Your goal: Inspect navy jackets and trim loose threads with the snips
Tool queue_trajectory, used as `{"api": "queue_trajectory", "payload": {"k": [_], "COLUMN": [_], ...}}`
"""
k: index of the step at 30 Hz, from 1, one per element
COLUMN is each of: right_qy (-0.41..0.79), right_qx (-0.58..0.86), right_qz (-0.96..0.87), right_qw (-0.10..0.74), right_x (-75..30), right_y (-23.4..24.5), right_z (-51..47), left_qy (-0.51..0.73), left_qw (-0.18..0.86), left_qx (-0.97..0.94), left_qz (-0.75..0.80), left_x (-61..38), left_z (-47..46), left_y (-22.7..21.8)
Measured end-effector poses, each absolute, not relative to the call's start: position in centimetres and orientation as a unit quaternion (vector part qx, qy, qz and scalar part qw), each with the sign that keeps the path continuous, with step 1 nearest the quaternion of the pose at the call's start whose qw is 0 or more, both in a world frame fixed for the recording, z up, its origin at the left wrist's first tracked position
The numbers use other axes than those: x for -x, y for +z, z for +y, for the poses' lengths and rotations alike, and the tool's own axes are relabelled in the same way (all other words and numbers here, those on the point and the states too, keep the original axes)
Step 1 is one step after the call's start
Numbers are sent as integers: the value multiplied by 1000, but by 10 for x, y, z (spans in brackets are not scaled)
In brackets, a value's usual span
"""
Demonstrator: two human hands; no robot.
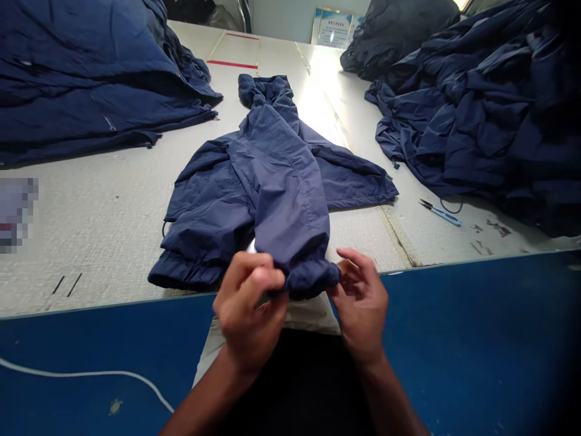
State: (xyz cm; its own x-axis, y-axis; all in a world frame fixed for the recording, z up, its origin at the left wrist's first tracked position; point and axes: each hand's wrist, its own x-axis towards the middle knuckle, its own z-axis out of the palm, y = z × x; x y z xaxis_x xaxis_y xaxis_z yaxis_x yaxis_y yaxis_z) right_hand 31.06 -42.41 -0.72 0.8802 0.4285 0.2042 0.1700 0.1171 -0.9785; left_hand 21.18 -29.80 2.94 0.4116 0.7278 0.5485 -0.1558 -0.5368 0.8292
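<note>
A navy blue jacket (290,181) lies on the worktable, one sleeve stretched toward me over its body and its collar at the far end. The sleeve ends in a gathered cuff (313,277) at the table's front edge. My left hand (252,303) is closed, its thumb and fingers pinching the left side of this cuff. At the cuff's right corner, my right hand (361,297) has its fingers curled, with thumb and fingertips around the fabric edge. Its index finger sits apart from the cloth. The inside of the cuff is hidden from me.
Piled navy garments lie on the worktable (113,218) at left (91,79) and right (467,115). Blue-handled thread snips (440,213) rest right of the jacket. A dark bundle (399,33) sits behind the right pile. A white cable (91,373) runs below the table edge.
</note>
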Motion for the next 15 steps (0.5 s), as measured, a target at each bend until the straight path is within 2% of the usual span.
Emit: {"api": "queue_trajectory", "payload": {"k": [2, 3, 5, 7, 11, 15], "right_qy": [-143, -241, -348, -368, -303, -260], "right_qx": [706, 700, 669, 654, 693, 745], "right_qz": [-270, -294, -347, -376, -368, -401], "right_qw": [640, 605, 558, 543, 541, 466], "right_x": [-305, -302, -299, -298, -293, -288], "right_y": [-19, -25, -33, -35, -33, -36], "right_z": [-427, -427, -425, -423, -426, -440], "left_qy": [610, 635, 646, 621, 545, 472], "left_qw": [298, 261, 249, 278, 364, 385], "left_qx": [-704, -696, -694, -708, -738, -787], "left_qz": [209, 209, 199, 192, 161, 98], "left_x": [-209, -209, -208, -207, -198, -186], "left_z": [-304, -307, -312, -313, -310, -305], "left_y": [18, 13, 7, 6, 3, -9]}}
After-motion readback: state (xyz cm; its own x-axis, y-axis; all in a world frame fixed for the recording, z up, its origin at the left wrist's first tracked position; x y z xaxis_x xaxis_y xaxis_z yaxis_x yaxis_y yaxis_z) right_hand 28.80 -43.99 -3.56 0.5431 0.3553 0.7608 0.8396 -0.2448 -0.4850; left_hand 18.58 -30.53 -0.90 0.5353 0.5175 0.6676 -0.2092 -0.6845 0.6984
